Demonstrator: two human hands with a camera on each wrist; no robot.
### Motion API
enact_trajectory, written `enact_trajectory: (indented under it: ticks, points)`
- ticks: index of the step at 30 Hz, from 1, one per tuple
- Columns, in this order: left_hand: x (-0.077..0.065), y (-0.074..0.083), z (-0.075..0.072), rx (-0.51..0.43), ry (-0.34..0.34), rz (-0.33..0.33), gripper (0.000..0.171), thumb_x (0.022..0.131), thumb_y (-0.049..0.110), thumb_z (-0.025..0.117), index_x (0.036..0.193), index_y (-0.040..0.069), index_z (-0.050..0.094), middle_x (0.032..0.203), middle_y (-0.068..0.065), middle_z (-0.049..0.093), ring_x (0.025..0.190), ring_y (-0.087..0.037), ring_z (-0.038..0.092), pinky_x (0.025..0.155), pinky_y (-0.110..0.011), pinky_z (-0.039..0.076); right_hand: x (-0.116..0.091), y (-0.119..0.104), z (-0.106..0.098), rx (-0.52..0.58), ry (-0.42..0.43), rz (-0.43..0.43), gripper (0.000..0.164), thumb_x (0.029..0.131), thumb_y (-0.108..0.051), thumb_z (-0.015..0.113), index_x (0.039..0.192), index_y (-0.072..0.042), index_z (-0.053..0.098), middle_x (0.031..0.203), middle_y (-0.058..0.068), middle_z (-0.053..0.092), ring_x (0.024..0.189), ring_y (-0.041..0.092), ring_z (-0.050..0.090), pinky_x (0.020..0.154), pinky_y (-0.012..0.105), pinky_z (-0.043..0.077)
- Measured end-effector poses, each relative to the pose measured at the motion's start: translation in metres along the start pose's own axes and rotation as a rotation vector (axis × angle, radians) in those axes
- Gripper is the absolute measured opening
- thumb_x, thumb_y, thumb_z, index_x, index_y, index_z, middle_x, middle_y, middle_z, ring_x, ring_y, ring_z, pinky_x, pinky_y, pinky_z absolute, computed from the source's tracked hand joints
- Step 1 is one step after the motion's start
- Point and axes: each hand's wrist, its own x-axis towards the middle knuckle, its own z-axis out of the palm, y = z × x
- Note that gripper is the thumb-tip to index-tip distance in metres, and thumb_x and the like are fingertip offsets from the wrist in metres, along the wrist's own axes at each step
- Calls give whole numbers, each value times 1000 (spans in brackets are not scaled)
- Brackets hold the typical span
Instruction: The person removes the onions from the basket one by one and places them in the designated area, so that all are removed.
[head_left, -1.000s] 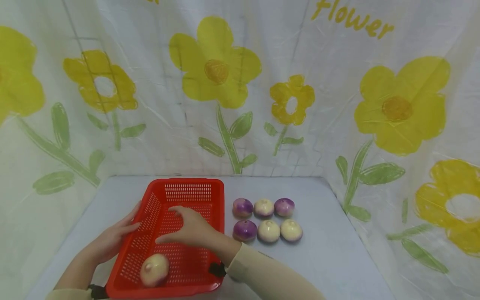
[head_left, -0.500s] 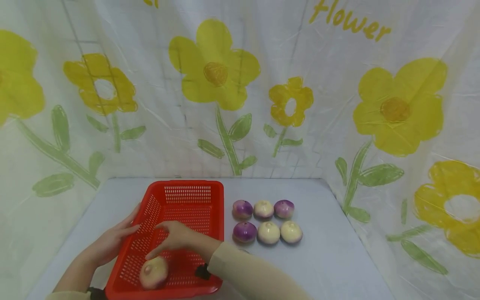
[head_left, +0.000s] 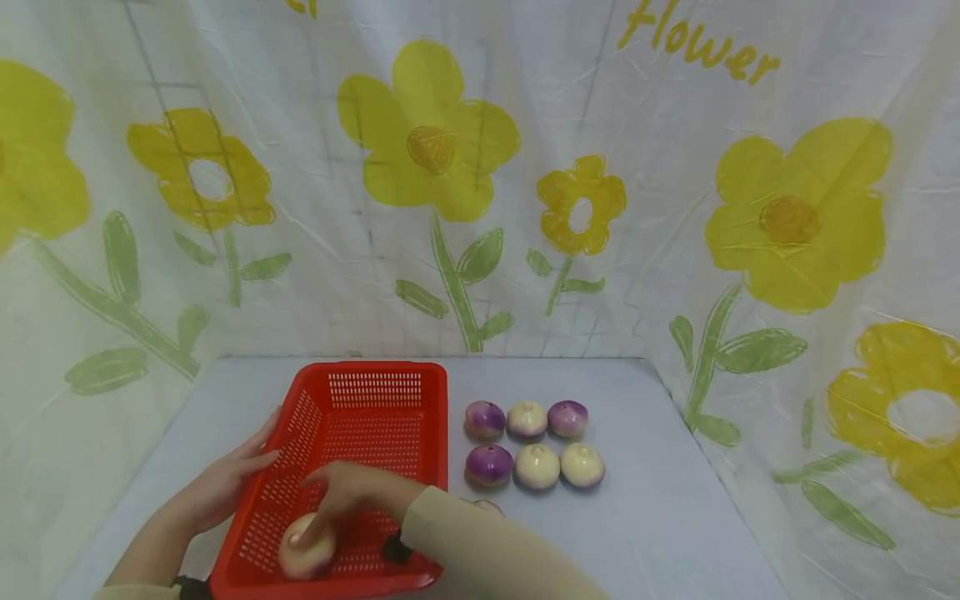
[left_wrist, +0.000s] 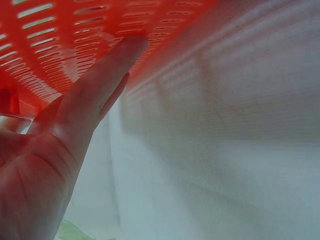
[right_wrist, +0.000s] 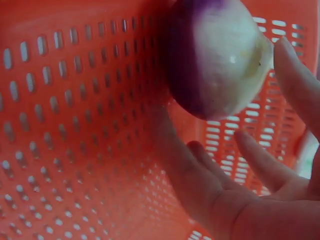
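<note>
A red perforated plastic basket (head_left: pixel 446 433) sits on the table's left half. One white-and-purple turnip (head_left: pixel 303 560) lies in its near left corner. My right hand (head_left: pixel 343 493) is down inside the basket, over the turnip's far side. In the right wrist view its thumb (right_wrist: pixel 295 80) is close to the turnip's pale tip and the other fingers spread below; a gap shows between those fingers and the turnip (right_wrist: pixel 225 60). My left hand (head_left: pixel 223 485) rests against the basket's left side, with straight fingers (left_wrist: pixel 100 80) on the outer wall in the left wrist view.
Right of the basket, several turnips stand in two rows, among them a purple one (head_left: pixel 489 465) and a pale one (head_left: pixel 537 467). Another round thing (head_left: pixel 487 506) is mostly hidden behind my right sleeve. A flower-printed curtain (head_left: pixel 480 275) borders the white table (head_left: pixel 637 533).
My right hand has moved from the middle of the basket toward the near left, down to the turnip. The left hand and basket have stayed put.
</note>
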Motion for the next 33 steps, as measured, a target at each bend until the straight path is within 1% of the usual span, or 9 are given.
enact_trajectory:
  ticks: [4, 7, 9, 11, 17, 18, 24, 28, 33]
  points:
    - [-1, 2, 0, 2, 9, -14, 69, 110, 29, 34, 158, 41, -14, 167, -9, -23, 124, 10, 49, 101, -33, 51, 0, 0, 5, 41, -45, 7, 48, 81, -15, 84, 125, -29, 71, 97, -6, 66, 91, 15, 61, 92, 40, 56]
    - [-1, 2, 1, 2, 12, -16, 70, 110, 28, 34, 158, 41, -15, 167, -10, -23, 124, 9, 50, 101, -33, 51, -1, -1, 9, 26, -65, -22, 45, 82, -12, 82, 123, -26, 72, 94, -7, 67, 87, 13, 61, 86, 32, 56]
    - [-1, 3, 2, 4, 13, -15, 70, 110, 28, 35, 158, 41, -15, 167, -9, -23, 124, 10, 49, 101, -32, 50, -2, -1, 11, 15, -67, -33, 42, 83, -11, 81, 122, -26, 74, 92, -7, 68, 85, 12, 62, 83, 29, 56]
    - [-1, 3, 2, 6, 12, -11, 70, 110, 27, 35, 158, 40, -15, 167, -9, -23, 124, 10, 49, 101, -32, 50, -4, -1, 11, 2, -63, -54, 37, 84, -12, 80, 118, -24, 76, 89, -6, 69, 82, 12, 62, 79, 26, 55]
    - [-1, 3, 3, 10, 13, -17, 70, 110, 27, 35, 158, 40, -15, 167, -11, -21, 124, 7, 51, 100, -34, 52, -9, 2, 8, 83, -28, -79, 16, 84, -18, 80, 100, -20, 81, 81, -1, 72, 74, 16, 65, 70, 28, 57]
    - [-1, 3, 2, 9, 13, -18, 70, 110, 27, 35, 158, 41, -15, 168, -11, -21, 124, 6, 52, 100, -34, 52, -9, 2, 7, 76, -14, -87, 14, 84, -20, 81, 98, -20, 81, 81, -1, 72, 74, 16, 65, 70, 28, 57]
    - [-1, 4, 1, 4, -10, -4, 70, 111, 27, 34, 158, 40, -17, 167, -13, -23, 125, 4, 53, 100, -38, 53, -13, 3, -3, 35, 84, -109, 20, 83, -26, 83, 102, -21, 80, 83, -6, 69, 78, 13, 62, 73, 28, 55]
    - [-2, 4, 1, 10, -7, -1, 70, 111, 27, 33, 158, 39, -18, 166, -14, -22, 125, 1, 54, 100, -39, 53, -22, 5, -11, 74, 132, -120, 25, 81, -28, 85, 105, -22, 79, 87, -7, 69, 81, 13, 62, 75, 30, 56]
    - [-1, 4, 2, 9, 7, -13, 71, 110, 28, 35, 158, 38, -17, 167, -12, -23, 124, 8, 51, 100, -35, 52, -30, 9, -25, 116, 155, -177, 30, 82, -30, 85, 110, -22, 79, 93, -9, 70, 85, 10, 62, 76, 29, 54]
